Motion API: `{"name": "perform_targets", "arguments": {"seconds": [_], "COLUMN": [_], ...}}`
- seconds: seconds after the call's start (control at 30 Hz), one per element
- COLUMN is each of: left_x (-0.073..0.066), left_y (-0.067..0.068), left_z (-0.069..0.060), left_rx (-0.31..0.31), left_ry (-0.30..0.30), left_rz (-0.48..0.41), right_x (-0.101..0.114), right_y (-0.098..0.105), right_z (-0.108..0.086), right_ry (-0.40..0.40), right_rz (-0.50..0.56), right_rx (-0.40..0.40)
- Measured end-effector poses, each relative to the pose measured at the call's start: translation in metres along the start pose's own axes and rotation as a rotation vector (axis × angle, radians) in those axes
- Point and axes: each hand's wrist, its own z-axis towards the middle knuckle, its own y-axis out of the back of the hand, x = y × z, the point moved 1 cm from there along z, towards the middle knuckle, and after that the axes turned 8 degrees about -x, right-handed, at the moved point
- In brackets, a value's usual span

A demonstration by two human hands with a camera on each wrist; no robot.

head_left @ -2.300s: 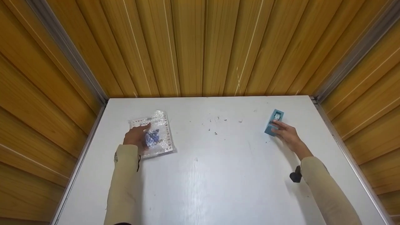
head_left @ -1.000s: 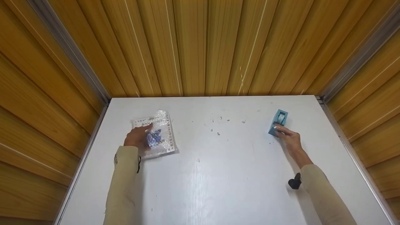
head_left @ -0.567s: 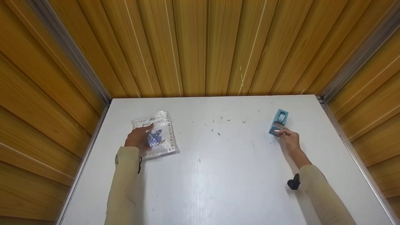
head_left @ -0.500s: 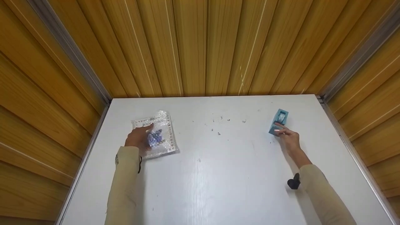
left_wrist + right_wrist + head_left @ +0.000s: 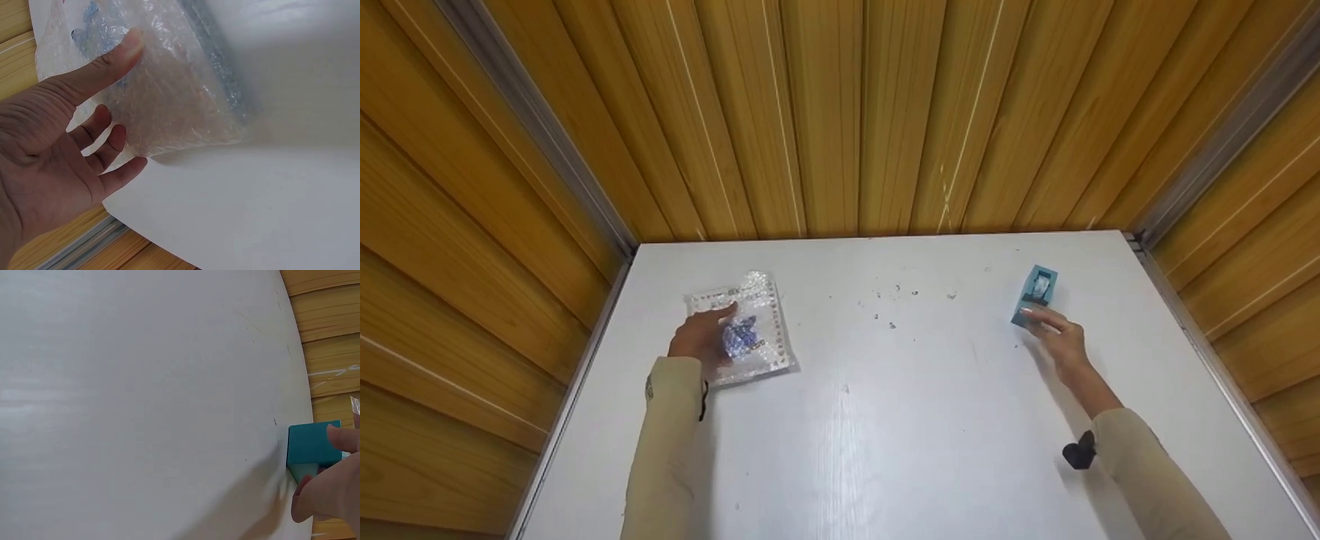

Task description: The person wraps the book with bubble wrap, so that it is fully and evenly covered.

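A flat package (image 5: pixel 761 322) wrapped in bubble wrap, with a blue picture showing through, lies at the left of the white table. My left hand (image 5: pixel 701 337) holds its left side; in the left wrist view the thumb (image 5: pixel 121 56) lies across the plastic and the other visible fingers curl against its edge. At the far right stands a teal tape dispenser (image 5: pixel 1037 289) with a clear roll in it. My right hand (image 5: pixel 1061 337) grips its near end between thumb and fingers; the right wrist view shows only part of that hand beside the dispenser's end.
The white table (image 5: pixel 885 420) has small dark marks (image 5: pixel 892 325) scattered near its middle. Yellow wood-look panels (image 5: pixel 840 120) rise behind it and on both sides. A black object (image 5: pixel 1080 450) is attached at the right wrist.
My right hand has slid along the tape dispenser from its middle to its near end. The left hand keeps its place on the package. The head view has shifted slightly.
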Motion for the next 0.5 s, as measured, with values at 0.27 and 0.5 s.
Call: {"name": "perform_targets", "arguments": {"seconds": [0.27,0.5], "left_x": [-0.001,-0.001], "left_y": [0.004,0.005], "left_z": [0.006,0.009], "left_rx": [0.011,0.032], "left_ry": [-0.029,0.005], "left_rz": [0.124,0.085], "right_x": [-0.002,-0.015], "right_y": [0.004,-0.002], "right_z": [0.002,0.011], "right_ry": [-0.017,0.146], "right_rz": [0.008,-0.146], "right_rx": [0.119,-0.044]}}
